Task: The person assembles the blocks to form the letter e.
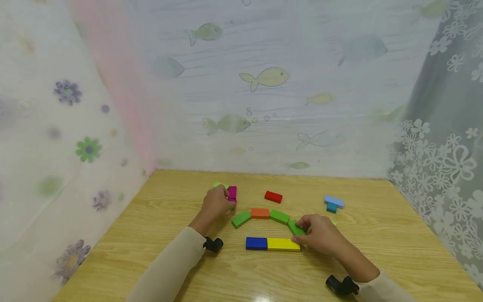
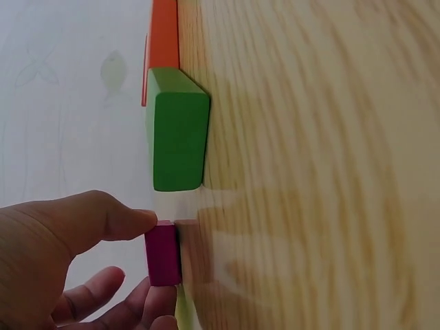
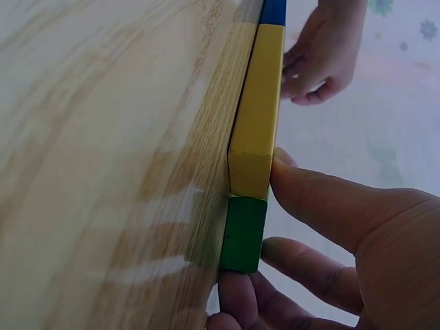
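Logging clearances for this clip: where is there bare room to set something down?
Bare tabletop lies in front of the blue block and yellow block, and between the red block and light-blue block. It's crowded where the right hand pinches a green block beside the yellow block, and where the left hand grips the magenta block.

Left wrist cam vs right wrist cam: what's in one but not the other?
Left wrist only: magenta block, orange block, the arc's left-end green block.

Right wrist only: right hand, yellow block, blue block, the arc's right-end green block.

Both: left hand, close up in the first, farther off in the second; wooden table.
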The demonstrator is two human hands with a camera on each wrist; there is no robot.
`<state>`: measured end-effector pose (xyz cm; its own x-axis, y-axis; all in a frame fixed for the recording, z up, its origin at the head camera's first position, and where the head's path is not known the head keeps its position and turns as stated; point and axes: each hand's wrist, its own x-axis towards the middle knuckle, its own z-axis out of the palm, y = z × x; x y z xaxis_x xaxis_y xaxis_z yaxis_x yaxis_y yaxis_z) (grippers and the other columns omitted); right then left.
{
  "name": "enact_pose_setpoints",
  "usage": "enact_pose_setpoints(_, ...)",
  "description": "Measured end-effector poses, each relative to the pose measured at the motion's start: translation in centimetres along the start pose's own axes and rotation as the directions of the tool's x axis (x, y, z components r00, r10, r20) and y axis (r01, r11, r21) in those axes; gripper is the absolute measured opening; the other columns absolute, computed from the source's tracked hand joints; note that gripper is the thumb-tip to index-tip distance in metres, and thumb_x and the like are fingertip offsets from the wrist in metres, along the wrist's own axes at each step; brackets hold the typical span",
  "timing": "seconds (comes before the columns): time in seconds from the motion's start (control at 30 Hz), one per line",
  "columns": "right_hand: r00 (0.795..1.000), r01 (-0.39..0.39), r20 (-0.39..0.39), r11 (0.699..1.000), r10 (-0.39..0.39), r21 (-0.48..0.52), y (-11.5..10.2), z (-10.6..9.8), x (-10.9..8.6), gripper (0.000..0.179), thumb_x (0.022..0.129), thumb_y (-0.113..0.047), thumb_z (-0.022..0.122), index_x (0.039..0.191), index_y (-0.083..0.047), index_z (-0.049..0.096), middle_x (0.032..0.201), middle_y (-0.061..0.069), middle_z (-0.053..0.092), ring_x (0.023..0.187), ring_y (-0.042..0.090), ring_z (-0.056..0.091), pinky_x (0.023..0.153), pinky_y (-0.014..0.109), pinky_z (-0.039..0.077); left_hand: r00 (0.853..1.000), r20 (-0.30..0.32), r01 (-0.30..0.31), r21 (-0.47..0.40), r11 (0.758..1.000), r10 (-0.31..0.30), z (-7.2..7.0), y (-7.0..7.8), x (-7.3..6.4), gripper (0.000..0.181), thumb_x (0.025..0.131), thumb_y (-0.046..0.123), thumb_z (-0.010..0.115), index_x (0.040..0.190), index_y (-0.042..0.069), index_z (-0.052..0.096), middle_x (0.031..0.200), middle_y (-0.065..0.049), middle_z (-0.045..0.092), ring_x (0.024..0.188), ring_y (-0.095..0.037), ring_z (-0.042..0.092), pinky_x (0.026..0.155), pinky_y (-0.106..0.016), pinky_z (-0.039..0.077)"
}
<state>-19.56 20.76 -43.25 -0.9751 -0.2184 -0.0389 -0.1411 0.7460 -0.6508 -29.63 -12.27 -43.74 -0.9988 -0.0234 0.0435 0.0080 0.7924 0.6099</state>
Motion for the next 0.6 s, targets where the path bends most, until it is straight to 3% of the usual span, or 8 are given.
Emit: enact_pose_setpoints(0.6, 1.000, -0.004, -0.004, 1.000, 0.004, -0.007, -0.1, 0.1, 0.0, 0.041, 0.079, -0.031, 0.091, 0.111, -0.010, 0.076, 0.095, 0.000, 0.072, 0.081, 0.012, 0.066, 0.070, 0.030, 0.058, 0.997, -0.047, -0.060, -0.062, 0.996, 0.057, -1.5, -0.5, -1.3, 0.034, 0.080, 0.026, 0.087, 0.098, 0.010, 0.063, 0.091, -0.003, 0.067, 0.080, -0.020, 0.060, 0.067, -0.033, 0.049)
